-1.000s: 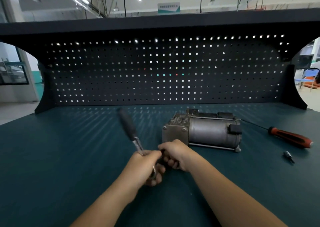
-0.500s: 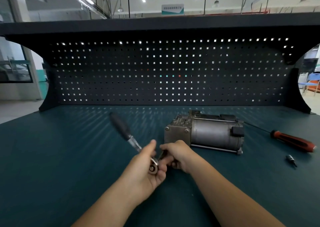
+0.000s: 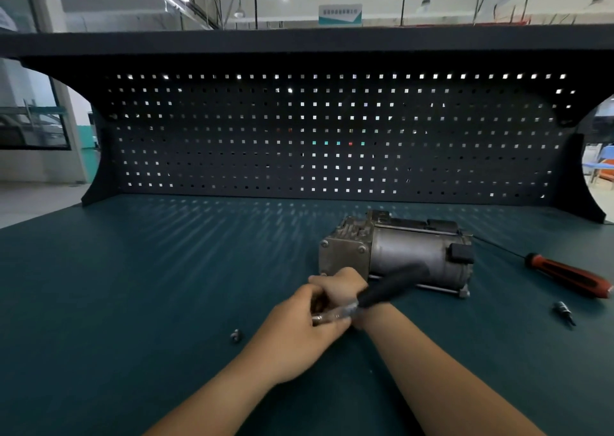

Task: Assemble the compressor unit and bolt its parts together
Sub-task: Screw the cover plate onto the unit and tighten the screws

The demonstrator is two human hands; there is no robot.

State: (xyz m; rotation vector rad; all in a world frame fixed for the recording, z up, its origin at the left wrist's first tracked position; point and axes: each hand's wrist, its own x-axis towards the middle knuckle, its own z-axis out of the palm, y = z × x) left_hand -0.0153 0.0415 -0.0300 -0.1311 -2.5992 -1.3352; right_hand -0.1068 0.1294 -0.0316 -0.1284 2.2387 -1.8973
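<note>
Compressor unit (image 3: 408, 256) lies on its side on the green table (image 3: 133, 286), right of centre, with both hands just near of its left end.

The left hand (image 3: 299, 329) grips the metal shank of a ratchet wrench (image 3: 382, 291), whose blurred black handle slants right and far across the right wrist. The right hand (image 3: 339, 286) is curled beside the unit's near-left corner; whether it holds anything cannot be told. A small metal piece (image 3: 235, 335) lies left of the hands. A red-handled screwdriver (image 3: 568, 278) and a small bit (image 3: 564, 312) lie at right, with the pegboard (image 3: 299, 136) at the far edge.
</note>
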